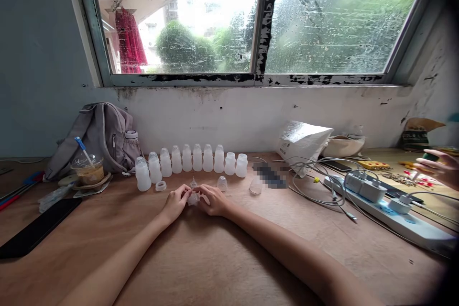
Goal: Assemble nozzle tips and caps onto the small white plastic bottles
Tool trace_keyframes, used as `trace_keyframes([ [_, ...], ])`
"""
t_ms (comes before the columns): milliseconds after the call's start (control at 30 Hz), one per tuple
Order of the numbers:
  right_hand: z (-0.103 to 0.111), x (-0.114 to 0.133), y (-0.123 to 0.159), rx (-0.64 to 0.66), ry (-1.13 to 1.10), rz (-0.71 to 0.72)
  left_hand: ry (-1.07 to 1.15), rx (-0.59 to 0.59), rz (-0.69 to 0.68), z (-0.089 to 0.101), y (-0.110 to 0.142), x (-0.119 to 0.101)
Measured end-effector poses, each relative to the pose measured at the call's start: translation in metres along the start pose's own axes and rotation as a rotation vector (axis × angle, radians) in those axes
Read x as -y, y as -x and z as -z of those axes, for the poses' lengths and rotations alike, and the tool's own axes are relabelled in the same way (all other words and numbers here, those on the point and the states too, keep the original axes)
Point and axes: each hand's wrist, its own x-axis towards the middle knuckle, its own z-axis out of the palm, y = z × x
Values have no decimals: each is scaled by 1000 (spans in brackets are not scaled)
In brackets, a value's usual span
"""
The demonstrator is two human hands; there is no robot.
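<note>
My left hand (176,202) and my right hand (212,200) meet over the middle of the table. Both are closed, with the fingertips pinching a small translucent piece (193,199), too small to identify. Just beyond the fingers a bottle nipple (193,183) stands on the wood. Behind it, a curved row of frosted baby bottles (186,158) stands upright, most wearing see-through caps. Two at the right end, including the last bottle (241,166), have no tall cap. A white collar ring (160,186) lies to the left. To the right are a capped nipple (222,183) and a loose see-through cap (256,185).
A grey backpack (103,138) and an iced drink cup (89,167) stand at the left, near a black flat object (39,227). On the right are coiled cables (311,191), a power strip (412,224) and a silvery bag (304,138). Another person's hand (439,165) holds something there.
</note>
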Motion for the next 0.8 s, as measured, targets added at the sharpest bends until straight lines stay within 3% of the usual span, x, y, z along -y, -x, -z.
trace_keyframes([
  [100,0,3,-1,-10,22,43,81,-32,36,1,-1,0],
  [200,-5,0,-1,-50,52,24,204,7,74,-2,-1,0],
  [367,-14,-8,-2,-96,56,-154,315,14,137,-9,1,-3],
  [567,-16,-13,-4,-109,54,-258,142,45,13,-10,7,-14],
  [800,-18,-12,-10,-84,7,-275,-73,35,48,-6,11,-19],
])
